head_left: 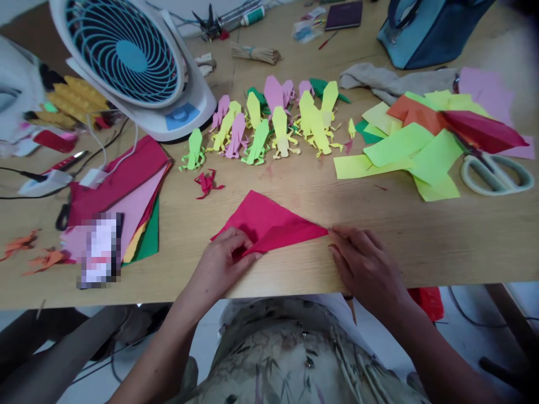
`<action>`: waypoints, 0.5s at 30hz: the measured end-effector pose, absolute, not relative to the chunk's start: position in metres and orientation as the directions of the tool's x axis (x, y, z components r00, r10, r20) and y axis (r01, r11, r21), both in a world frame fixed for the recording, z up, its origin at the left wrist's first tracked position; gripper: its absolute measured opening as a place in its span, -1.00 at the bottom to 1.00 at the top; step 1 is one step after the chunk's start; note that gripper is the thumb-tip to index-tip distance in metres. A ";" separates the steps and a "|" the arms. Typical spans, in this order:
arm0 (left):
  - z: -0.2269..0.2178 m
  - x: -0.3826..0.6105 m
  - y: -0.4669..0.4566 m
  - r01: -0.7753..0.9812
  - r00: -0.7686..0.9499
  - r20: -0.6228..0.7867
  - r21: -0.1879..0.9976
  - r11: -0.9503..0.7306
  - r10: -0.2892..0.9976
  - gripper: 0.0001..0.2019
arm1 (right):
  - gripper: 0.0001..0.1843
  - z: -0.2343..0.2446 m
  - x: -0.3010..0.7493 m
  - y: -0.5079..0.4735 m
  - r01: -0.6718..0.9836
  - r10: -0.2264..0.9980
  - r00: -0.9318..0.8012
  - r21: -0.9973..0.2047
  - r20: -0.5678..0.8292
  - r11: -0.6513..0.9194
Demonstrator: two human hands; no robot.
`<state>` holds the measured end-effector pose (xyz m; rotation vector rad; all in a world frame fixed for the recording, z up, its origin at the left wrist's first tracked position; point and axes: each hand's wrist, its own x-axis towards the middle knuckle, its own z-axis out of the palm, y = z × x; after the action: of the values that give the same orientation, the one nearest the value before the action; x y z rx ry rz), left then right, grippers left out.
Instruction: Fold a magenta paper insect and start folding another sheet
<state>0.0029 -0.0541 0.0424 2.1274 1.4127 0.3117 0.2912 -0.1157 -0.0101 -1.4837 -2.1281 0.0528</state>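
Note:
A red sheet of paper (269, 221), folded into a triangle, lies on the wooden table in front of me. Its lower left edge is pinched between the thumb and fingers of my left hand (227, 255). At the sheet's right tip, the fingertips of my right hand (364, 261) close on the pointed corner. Just beyond the sheet sits a small red folded paper frog (207, 183). Behind it stand several folded paper frogs in green, pink and yellow, among them a light green one (195, 150) and a yellow one (316, 126).
To the left are stacked coloured papers (120, 182), a white fan (181, 84) and orange paper figures (46, 261). On the right, scissors (497, 174) lie against loose green and yellow paper pieces (398, 143). A blue bag (425, 33) stands at the back right. The table's front edge runs close below my hands.

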 end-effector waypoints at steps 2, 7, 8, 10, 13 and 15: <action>0.042 -0.001 -0.057 0.750 0.456 -0.086 0.573 -0.330 0.886 -0.93 | -0.64 -0.010 0.290 -0.117 0.862 0.890 -0.230 -0.341 0.395 0.374; 0.036 -0.008 -0.064 0.680 0.575 0.044 0.530 -0.507 0.817 -0.79 | -0.50 -0.004 0.278 -0.118 0.865 0.890 -0.204 -0.351 0.407 0.358; 0.034 -0.010 -0.066 0.668 0.591 0.087 0.504 -0.547 0.802 -0.79 | -0.51 -0.003 0.275 -0.117 0.853 0.890 -0.226 -0.361 0.397 0.377; 0.028 -0.017 -0.069 0.650 0.625 0.157 0.437 -0.621 0.765 -0.79 | -0.63 -0.002 0.271 -0.115 0.824 0.888 -0.281 -0.381 0.365 0.418; 0.020 -0.030 -0.075 0.646 0.657 0.226 0.323 -0.692 0.719 -0.78 | -0.74 -0.005 0.271 -0.110 0.788 0.888 -0.298 -0.434 0.350 0.436; 0.017 -0.036 -0.079 0.657 0.659 0.258 0.260 -0.707 0.707 -0.80 | -0.75 -0.007 0.273 -0.109 0.758 0.887 -0.283 -0.482 0.366 0.440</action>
<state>-0.0357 -0.0793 0.0174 2.7282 1.1290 0.5162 0.2731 -0.1089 -0.0068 -1.3747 -2.1062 0.2848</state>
